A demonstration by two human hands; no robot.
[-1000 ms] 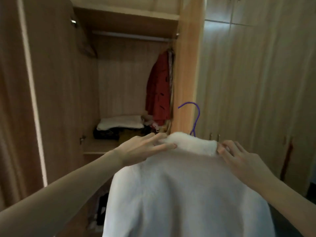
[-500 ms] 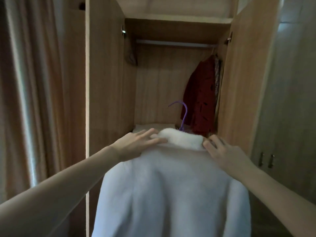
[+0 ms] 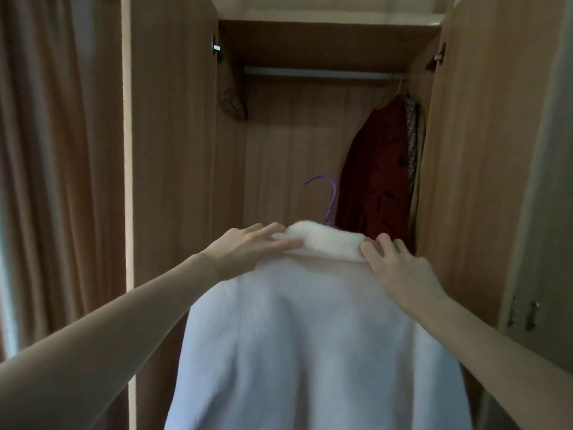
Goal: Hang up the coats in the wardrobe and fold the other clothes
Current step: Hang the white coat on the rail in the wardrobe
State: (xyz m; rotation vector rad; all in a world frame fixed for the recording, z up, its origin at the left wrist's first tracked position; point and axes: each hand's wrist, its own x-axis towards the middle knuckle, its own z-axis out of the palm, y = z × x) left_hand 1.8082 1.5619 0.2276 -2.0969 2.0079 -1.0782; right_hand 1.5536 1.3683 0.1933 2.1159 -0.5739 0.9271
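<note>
A person is holding a white fluffy coat up in front of the open wardrobe, with its back side facing the camera. The coat is sitting on a purple hanger, and only the hook of the hanger is showing above the collar.

The left hand is lying on the left shoulder of the coat, and its fingers are reaching straight to the left end of the collar and touching it. The grip of this hand is apart, not closed around the fabric. The right hand is resting on the right shoulder, with the fingers bending over the right end of the collar; I cannot tell if they are really clamping it.

Inside the wardrobe, a rail is running under the top shelf. The hook is well below this rail. A dark red coat is hanging at the right end of the rail, beside the right door. A curtain is hanging on the left of the wardrobe.
</note>
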